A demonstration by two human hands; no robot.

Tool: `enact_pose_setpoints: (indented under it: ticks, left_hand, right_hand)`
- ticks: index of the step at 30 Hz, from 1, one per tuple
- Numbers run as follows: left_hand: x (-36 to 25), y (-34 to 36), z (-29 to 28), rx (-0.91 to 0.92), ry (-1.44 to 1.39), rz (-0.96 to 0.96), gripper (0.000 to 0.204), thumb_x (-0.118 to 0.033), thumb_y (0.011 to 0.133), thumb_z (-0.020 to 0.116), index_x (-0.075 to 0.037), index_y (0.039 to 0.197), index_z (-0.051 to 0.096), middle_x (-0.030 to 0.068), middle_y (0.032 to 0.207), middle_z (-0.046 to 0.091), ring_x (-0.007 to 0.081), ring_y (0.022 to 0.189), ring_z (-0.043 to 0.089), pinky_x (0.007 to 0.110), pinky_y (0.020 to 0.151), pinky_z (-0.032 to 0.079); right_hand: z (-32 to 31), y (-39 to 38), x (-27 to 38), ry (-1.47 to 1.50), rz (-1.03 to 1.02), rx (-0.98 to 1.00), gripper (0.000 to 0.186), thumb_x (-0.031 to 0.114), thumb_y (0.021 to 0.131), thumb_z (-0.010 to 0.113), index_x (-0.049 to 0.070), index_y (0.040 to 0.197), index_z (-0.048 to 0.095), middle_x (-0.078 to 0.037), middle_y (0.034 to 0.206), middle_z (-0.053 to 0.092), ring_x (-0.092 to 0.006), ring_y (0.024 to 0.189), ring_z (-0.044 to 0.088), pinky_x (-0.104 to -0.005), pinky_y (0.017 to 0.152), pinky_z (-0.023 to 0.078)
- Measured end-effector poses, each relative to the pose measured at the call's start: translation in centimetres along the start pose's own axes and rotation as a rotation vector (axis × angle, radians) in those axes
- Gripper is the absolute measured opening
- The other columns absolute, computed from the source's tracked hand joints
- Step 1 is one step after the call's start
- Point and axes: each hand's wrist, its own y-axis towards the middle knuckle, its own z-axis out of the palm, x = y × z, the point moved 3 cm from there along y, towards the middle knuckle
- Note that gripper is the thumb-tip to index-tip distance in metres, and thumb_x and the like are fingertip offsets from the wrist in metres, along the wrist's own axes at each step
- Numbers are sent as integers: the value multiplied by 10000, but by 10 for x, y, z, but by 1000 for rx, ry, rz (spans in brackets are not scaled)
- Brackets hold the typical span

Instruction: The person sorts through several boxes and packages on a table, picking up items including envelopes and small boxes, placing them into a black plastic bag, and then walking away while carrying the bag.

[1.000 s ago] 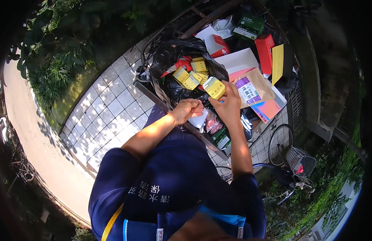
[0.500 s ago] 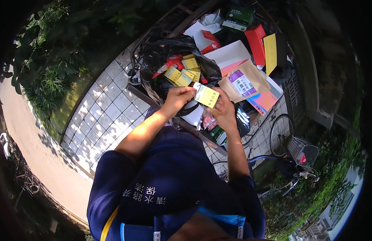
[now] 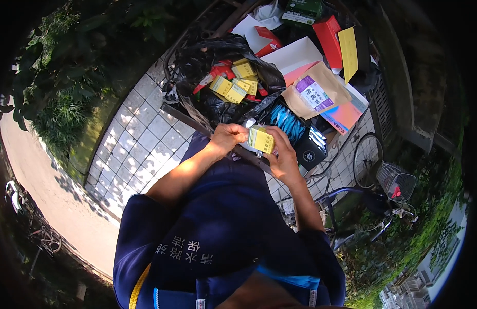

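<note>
The yellow box (image 3: 262,140) is between the two hands, on the person's side of the black bag (image 3: 189,64) and apart from it. The left hand (image 3: 227,140) pinches the left edge of the yellow box between thumb and bent fingers. The right hand (image 3: 285,158) holds its right end, the fingers curled close about it and the thumb at the lower corner. Both hands are thus narrow, closed on the same box, and its printed face shows upward between them. A whitish thing shows just behind its left end; what it is cannot be told.

Inside the bag, several yellow cartons (image 3: 235,94) lie at mixed angles among red wrappers (image 3: 209,78). The bag's mouth gapes upward.

To the right of the bag are blue striped packets (image 3: 286,121) and, nearer the person, a black box (image 3: 311,154). Farther right of the bag, a brown pouch (image 3: 335,88) overlaps a shiny multicoloured packet (image 3: 355,105). Beyond the pouch, also right of the bag, lie an open white box (image 3: 295,55), a red box (image 3: 328,42) and a green box (image 3: 302,9).

Well to the bag's right stands a bicycle with a wire basket (image 3: 393,177); to its left are pale paving tiles (image 3: 126,136) and leafy plants (image 3: 56,100).
</note>
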Motion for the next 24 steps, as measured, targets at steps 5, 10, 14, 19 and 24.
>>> enact_pose_setpoints:
  ticks: [5, 10, 14, 19, 24]
  left_hand:
    - [-9, -1, -1, -73, 92, 84, 100, -20, 817, 690, 23, 907, 675, 15, 809, 657, 68, 733, 579, 214, 691, 485]
    - [-15, 0, -8, -24, 86, 73, 100, -12, 828, 675, 25, 922, 671, 19, 825, 664, 66, 750, 589, 215, 705, 494]
    - [-28, 2, -8, 1, 90, 86, 108, -32, 829, 679, 18, 925, 676, 0, 801, 653, 47, 721, 567, 202, 680, 477]
    - [-36, 10, -14, 144, 125, 56, 104, -67, 873, 637, 2, 949, 649, -3, 872, 653, 55, 809, 583, 222, 750, 482]
    - [-43, 10, -12, 132, 406, 126, 67, -84, 910, 572, -29, 872, 577, -43, 759, 538, 41, 708, 463, 208, 657, 411]
  right_hand:
    - [6, 1, -5, 36, 56, -27, 615, -137, 663, 628, 66, 1220, 462, -150, 1280, 465, -351, 1188, 476, -352, 981, 396]
    - [7, 7, 3, 30, 65, -26, 618, -134, 662, 636, 69, 1218, 461, -143, 1278, 467, -341, 1187, 480, -348, 977, 401]
    - [5, 12, 6, 28, 48, -29, 622, -133, 656, 650, 65, 1215, 461, -140, 1277, 466, -332, 1189, 481, -345, 970, 410]
    - [5, 18, 3, 90, 3, -37, 632, -136, 654, 657, 58, 1222, 455, -138, 1277, 472, -327, 1180, 491, -348, 965, 420]
    - [2, 20, 4, 45, -43, -69, 635, -133, 658, 661, 55, 1228, 453, -135, 1276, 479, -316, 1160, 513, -343, 948, 442]
